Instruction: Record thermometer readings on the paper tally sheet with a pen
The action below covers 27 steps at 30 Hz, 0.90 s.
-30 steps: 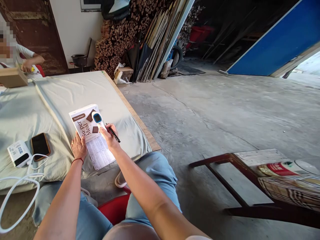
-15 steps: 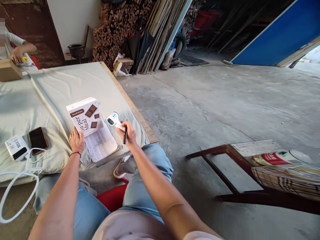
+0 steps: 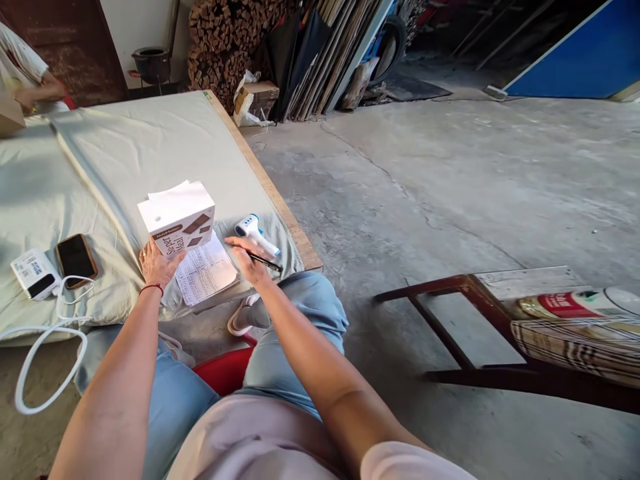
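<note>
My left hand (image 3: 161, 265) is closed on the lower left part of a white box (image 3: 176, 203) with brown "Super Meal" print. The box is tilted, its white top face turned up and a flap or paper raised at its far edge. Under and beside it lies a notebook (image 3: 207, 270) with handwritten rows. A black pen (image 3: 266, 261) is held in my right hand (image 3: 250, 260), its shaft pointing right. Just beyond that hand, a white and blue infrared thermometer (image 3: 256, 233) lies on the cloth.
On the pale cloth-covered table (image 3: 130, 147) at left are a phone (image 3: 77, 260) and a white device (image 3: 35, 274) with a looped white tube (image 3: 30, 373). Another person's arm (image 3: 43, 90) and a cardboard box (image 3: 10, 117) appear far left. A wooden chair (image 3: 450, 287) holds a jar (image 3: 565, 303).
The thermometer has left my right hand and rests on the cloth; the pen stays in the hand. My left hand has tipped the box so its top shows. The view has shifted slightly.
</note>
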Motion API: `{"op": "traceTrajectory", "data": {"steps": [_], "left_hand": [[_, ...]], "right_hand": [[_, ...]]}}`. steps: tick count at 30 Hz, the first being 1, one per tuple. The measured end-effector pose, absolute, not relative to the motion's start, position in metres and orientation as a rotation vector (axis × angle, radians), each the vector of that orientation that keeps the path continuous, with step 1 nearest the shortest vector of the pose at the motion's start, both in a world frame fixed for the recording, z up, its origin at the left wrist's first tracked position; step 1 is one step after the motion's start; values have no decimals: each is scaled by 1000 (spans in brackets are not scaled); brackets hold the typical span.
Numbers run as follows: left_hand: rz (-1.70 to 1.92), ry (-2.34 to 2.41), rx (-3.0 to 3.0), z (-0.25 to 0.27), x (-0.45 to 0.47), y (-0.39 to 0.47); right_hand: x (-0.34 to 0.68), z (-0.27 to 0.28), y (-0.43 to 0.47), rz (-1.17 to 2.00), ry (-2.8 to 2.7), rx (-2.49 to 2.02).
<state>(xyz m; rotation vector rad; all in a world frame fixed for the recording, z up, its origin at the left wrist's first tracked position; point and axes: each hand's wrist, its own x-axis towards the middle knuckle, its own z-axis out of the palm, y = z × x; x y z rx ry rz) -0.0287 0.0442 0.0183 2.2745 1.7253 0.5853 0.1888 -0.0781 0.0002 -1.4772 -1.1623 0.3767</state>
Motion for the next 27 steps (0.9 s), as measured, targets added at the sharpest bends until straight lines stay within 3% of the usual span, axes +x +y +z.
{"op": "traceTrajectory", "data": {"steps": [4, 27], "left_hand": [[527, 1769, 2247, 21, -25, 42], [526, 1745, 2196, 22, -25, 39]], "right_hand": [[174, -10, -78, 679, -1112, -1447], [166, -24, -83, 656, -1195, -1512]]}}
